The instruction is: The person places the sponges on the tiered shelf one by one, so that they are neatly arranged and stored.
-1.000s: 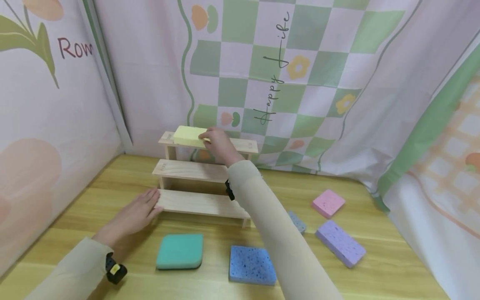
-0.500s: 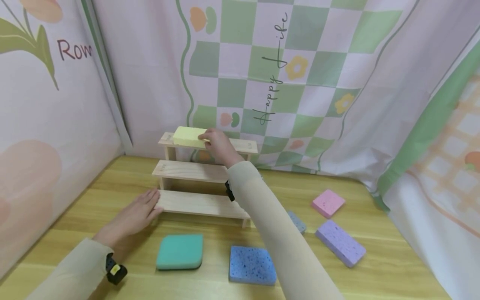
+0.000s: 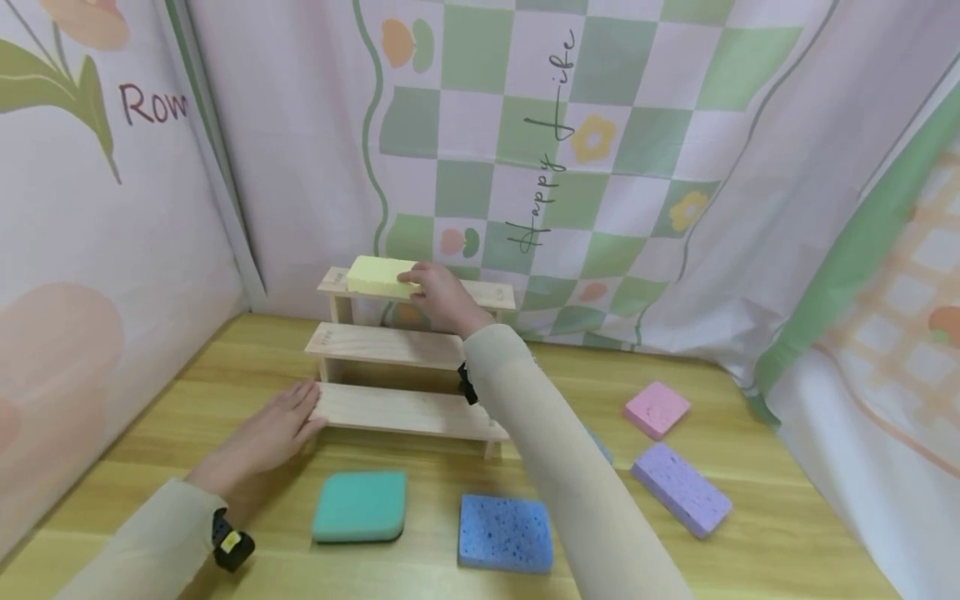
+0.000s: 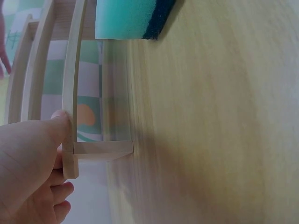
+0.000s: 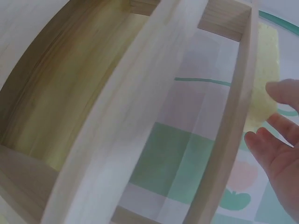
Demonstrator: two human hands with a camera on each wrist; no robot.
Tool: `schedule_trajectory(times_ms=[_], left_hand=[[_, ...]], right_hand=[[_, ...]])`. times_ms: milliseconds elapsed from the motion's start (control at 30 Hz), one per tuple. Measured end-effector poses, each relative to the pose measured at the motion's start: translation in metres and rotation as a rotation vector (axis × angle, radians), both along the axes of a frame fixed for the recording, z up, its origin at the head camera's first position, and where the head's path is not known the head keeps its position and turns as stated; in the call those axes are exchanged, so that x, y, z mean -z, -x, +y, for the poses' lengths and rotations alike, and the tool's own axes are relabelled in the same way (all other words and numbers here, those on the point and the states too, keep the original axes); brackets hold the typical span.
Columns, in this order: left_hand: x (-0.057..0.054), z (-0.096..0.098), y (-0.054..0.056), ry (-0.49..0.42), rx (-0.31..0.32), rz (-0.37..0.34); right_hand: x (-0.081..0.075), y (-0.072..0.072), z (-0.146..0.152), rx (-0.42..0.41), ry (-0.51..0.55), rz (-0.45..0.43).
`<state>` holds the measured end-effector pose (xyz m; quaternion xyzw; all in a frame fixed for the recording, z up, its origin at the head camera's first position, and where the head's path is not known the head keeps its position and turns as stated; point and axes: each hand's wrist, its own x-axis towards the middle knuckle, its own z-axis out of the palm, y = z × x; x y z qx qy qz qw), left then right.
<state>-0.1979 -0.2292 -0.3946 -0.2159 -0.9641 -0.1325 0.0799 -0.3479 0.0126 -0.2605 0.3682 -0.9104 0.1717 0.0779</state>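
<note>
A three-tier wooden shelf (image 3: 397, 408) stands on the table in the head view. On the left part of its top tier lies a pale yellow sponge (image 3: 375, 275), also seen in the right wrist view. My right hand (image 3: 442, 296) pinches that sponge by its right end; the contact is partly hidden. At the left end of the lowest tier is my left hand (image 3: 270, 429). The left wrist view shows its thumb on the board's front edge and its fingers curled behind, gripping the board.
A teal sponge (image 3: 360, 506) and a blue sponge (image 3: 504, 533) lie in front of the shelf. Further right are a purple sponge (image 3: 681, 489) and a pink sponge (image 3: 657, 409). Another blue one (image 3: 600, 446) is mostly hidden by the right forearm. Patterned curtains (image 3: 540, 167) enclose the table.
My right forearm has shifted slightly to the right and now covers more of the partly hidden blue sponge. The yellow sponge and left hand stay in place.
</note>
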Motion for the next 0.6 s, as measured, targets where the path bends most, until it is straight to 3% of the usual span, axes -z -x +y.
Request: schedule_trajectory(times_ms=[200, 600], left_hand=[[0.001, 0.0, 0.0, -0.008, 0.001, -0.002], [0.001, 0.0, 0.001, -0.007, 0.003, -0.005]], right_hand=[[-0.01, -0.008, 0.01, -0.002, 0.038, -0.072], [-0.025, -0.02, 0.035, -0.078, 0.139, -0.045]])
